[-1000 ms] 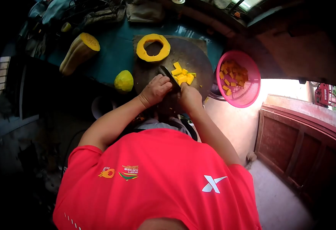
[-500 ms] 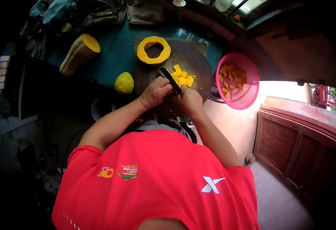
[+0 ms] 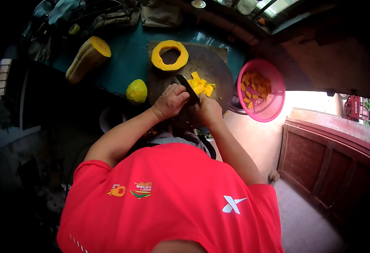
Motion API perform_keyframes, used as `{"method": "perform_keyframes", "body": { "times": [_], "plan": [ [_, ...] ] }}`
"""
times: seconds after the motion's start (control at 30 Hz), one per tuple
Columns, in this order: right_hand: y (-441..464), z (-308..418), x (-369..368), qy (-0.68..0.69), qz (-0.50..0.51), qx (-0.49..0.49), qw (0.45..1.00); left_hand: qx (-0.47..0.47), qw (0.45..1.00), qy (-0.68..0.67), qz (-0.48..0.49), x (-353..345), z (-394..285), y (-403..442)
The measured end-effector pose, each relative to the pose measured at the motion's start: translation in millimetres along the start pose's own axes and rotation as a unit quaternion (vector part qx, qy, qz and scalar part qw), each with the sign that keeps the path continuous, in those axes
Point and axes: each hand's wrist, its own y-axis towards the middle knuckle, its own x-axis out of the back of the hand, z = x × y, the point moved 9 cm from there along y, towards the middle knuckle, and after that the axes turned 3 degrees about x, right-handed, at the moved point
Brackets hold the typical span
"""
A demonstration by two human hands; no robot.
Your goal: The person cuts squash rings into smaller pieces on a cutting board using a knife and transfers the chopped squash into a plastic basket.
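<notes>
Yellow squash pieces [image 3: 199, 89], one loose heap, on the round chopping board [image 3: 216, 67], just right of the blade. Knife [image 3: 185, 85], dark, one, slanting across the nearer part of the board. Right hand [image 3: 208, 110]: fingers wrapped about the knife's near end, the handle itself covered by the grip. Left hand [image 3: 172, 101]: fingers curled, close against the blade's left side; whether they pin a piece I cannot tell, as the hand and blade hide that spot.

Also listed: squash ring [image 3: 170, 67], flat on the board's far-left part; peeled lump [image 3: 136, 91], left of the board; long squash [image 3: 88, 60], farther left, cut face showing; pink basket [image 3: 273, 103], right of the board, with cut chunks [image 3: 254, 84] inside.

Handling notes, by judgement: left fingertips best tucked behind the knuckles, the blade sliding along them as guide. Firm flesh likely wants steady downward pressure, without twisting. Chunks best matched in size. Chief hazard: a wet piece skidding beneath the edge; a flat face set down should steady it.
</notes>
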Motion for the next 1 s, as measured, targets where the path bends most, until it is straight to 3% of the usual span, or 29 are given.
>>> {"method": "perform_keyframes", "body": {
  "times": [0.07, 0.17, 0.33, 0.57, 0.8, 0.9, 1.0],
  "plan": [
    [0, 4, 3, 0.006, 0.016, -0.002, 1.0, -0.034, 0.999, 0.036, 0.001, 9, -6, -1],
    [-8, 17, 25, 0.0, 0.011, -0.018, 1.0, 0.001, 0.996, 0.073, 0.05, 3, 0, -7],
    [-10, 26, 32, -0.023, 0.016, -0.004, 1.0, 0.005, 0.993, 0.107, 0.044, -6, 4, -9],
    [-1, 1, -9, 0.002, 0.002, -0.019, 1.0, 0.011, 0.994, 0.087, 0.064, -9, 8, -12],
    [-14, 23, 27, 0.011, 0.007, -0.002, 1.0, 0.0, 0.993, 0.101, 0.064, -7, 5, -12],
    [-8, 24, 16, -0.017, 0.014, 0.004, 1.0, -0.03, 0.993, 0.11, 0.011, 1, -3, -7],
    [-5, 11, -6, -0.014, 0.001, -0.01, 1.0, 0.014, 0.99, 0.107, 0.086, -11, 11, -11]
  ]
}}
